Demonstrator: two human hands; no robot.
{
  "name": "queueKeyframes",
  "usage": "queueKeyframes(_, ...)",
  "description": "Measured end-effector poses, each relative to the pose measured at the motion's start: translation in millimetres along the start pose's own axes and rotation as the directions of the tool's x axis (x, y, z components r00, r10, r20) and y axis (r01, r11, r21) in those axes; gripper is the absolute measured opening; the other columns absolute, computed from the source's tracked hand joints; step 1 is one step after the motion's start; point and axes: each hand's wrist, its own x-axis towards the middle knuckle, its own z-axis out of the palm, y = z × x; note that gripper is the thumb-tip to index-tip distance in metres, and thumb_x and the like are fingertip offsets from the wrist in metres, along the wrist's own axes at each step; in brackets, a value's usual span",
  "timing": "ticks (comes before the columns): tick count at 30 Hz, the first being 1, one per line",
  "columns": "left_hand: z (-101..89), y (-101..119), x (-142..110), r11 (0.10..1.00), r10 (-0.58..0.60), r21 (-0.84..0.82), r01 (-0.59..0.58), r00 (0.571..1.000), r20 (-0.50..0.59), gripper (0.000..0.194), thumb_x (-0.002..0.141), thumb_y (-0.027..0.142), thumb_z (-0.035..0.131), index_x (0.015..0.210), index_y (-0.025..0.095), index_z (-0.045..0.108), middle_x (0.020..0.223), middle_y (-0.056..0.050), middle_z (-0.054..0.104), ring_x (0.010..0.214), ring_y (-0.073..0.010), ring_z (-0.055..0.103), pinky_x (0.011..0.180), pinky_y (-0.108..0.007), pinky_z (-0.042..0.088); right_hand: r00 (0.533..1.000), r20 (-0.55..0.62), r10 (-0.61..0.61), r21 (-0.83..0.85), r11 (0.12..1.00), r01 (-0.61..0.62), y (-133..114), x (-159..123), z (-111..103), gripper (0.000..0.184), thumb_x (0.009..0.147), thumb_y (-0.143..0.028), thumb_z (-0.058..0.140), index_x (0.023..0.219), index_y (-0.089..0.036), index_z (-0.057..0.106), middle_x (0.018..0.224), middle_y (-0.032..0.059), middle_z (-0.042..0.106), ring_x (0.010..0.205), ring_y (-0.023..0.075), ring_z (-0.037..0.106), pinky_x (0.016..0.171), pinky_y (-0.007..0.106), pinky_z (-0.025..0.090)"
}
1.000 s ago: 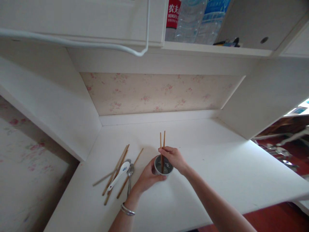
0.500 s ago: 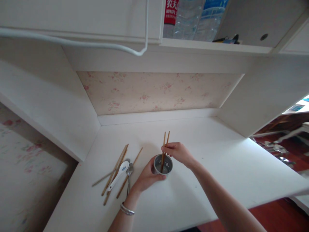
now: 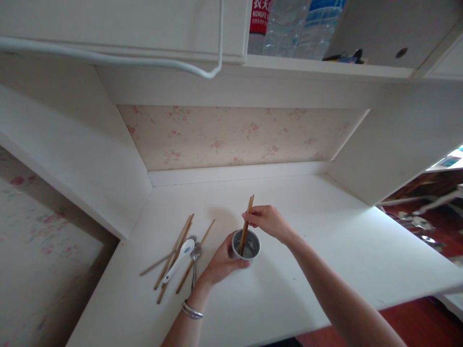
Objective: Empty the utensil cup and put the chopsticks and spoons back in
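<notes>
Brown wooden chopsticks (image 3: 245,233) stand in a grey metal cup (image 3: 253,246) with little holes in its side. The right hand (image 3: 266,219) pinches them between its fingers, and their low ends are inside the cup. The left hand (image 3: 221,260) curls round the cup, with the thumb on the near side. I can't tell if the cup's bottom sits on the white table (image 3: 289,289).

To the left lie other sticks (image 3: 208,232), a white spoon (image 3: 187,247) and a metal spoon (image 3: 196,250), all crossed in a messy pile.

The cup looks small and the sticks look long and stick up high, so they might tip it over if the left hand let go. If the right fingers went loose, the sticks could flop against the rim. The left wrist is near the metal spoon's handle, so a bump there could push the pile about.
</notes>
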Motion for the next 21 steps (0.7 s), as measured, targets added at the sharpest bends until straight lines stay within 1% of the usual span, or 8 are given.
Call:
queueKeyframes(7, 1.5, 4, -1, 1.000, -0.017, 0.000, 0.017, 1.000, -0.003, 0.075, 0.061, 0.018, 0.084, 0.128, 0.023, 0.050, 0.125, -0.009, 0.060, 0.116, -0.0259, 0.054, 0.103, -0.043, 0.036, 1.000, -0.014, -0.011, -0.088, 0.996, 0.010, -8, 4, -9, 0.039, 0.082, -0.052, 0.056, 0.071, -0.020, 0.074, 0.059, 0.0002, 0.067, 0.055, 0.0135, 0.059, 0.049, 0.021, 0.037)
queueKeyframes(12, 1.7, 3, -2, 1.000, -0.011, 0.004, 0.011, 1.000, -0.007, 0.073, 0.062, 0.018, 0.084, 0.127, 0.023, 0.050, 0.126, -0.009, 0.059, 0.117, -0.0263, 0.053, 0.103, -0.043, 0.036, 1.000, 0.003, -0.003, -0.132, 0.991, 0.004, -6, 1, -7, 0.035, 0.082, -0.049, 0.056, 0.070, -0.022, 0.074, 0.058, -0.0013, 0.065, 0.055, 0.0130, 0.058, 0.048, 0.021, 0.036)
queueKeyframes(15, 1.0, 2, -2, 1.000, -0.013, 0.002, 0.013, 1.000, -0.006, 0.076, 0.061, 0.018, 0.084, 0.128, 0.022, 0.050, 0.126, -0.010, 0.059, 0.118, -0.0267, 0.053, 0.104, -0.044, 0.035, 1.000, 0.001, -0.003, -0.114, 0.993, 0.004, -3, -1, -4, 0.033, 0.082, -0.049, 0.057, 0.073, -0.023, 0.075, 0.059, -0.0011, 0.065, 0.057, 0.0136, 0.059, 0.050, 0.022, 0.038)
queueKeyframes(18, -0.1, -1, -1, 1.000, -0.003, 0.000, 0.003, 1.000, -0.001, 0.076, 0.061, 0.018, 0.084, 0.129, 0.022, 0.050, 0.126, -0.010, 0.059, 0.118, -0.0271, 0.053, 0.104, -0.044, 0.035, 1.000, -0.001, -0.003, -0.070, 0.998, 0.003, 0, -2, -4, 0.032, 0.081, -0.050, 0.059, 0.078, -0.023, 0.075, 0.064, 0.0000, 0.069, 0.062, 0.0160, 0.063, 0.053, 0.023, 0.042)
queueKeyframes(21, -0.6, -3, -1, 1.000, 0.005, -0.013, -0.005, 1.000, 0.005, 0.076, 0.061, 0.018, 0.084, 0.129, 0.023, 0.050, 0.127, -0.010, 0.059, 0.118, -0.0273, 0.053, 0.104, -0.044, 0.035, 0.999, -0.038, 0.025, 0.036, 0.999, -0.023, 4, -5, -2, 0.035, 0.079, -0.053, 0.064, 0.094, -0.024, 0.074, 0.077, 0.0027, 0.074, 0.072, 0.0203, 0.067, 0.062, 0.028, 0.049)
